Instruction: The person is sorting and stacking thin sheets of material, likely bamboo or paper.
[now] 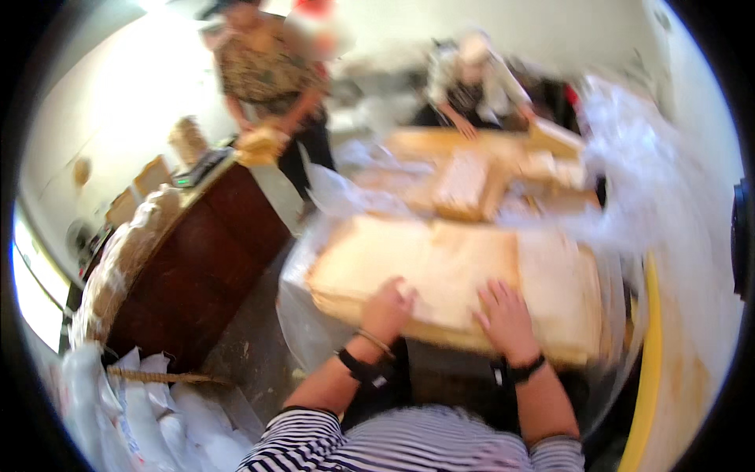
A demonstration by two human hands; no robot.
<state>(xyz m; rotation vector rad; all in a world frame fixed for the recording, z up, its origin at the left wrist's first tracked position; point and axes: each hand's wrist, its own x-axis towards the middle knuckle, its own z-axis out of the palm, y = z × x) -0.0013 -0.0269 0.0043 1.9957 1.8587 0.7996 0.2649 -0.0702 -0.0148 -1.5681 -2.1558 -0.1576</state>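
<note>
A broad stack of thin, pale tan sheets lies in front of me on clear plastic wrapping. At its near edge, left of the middle, my left hand touches the stack with its fingers curled in. Blur hides whether a sheet is pinched in them. Farther right, my right hand lies flat on the top sheets, fingers stretched out and slightly apart. The sheets overlap in side-by-side piles, and their ragged edges show along the near side.
Beyond the stack, a person leans over more sheets and a pale block. Another person stands at the left, holding a tan bundle beside a dark red-brown counter. Bunched clear plastic rises at right; white sacks stand lower left.
</note>
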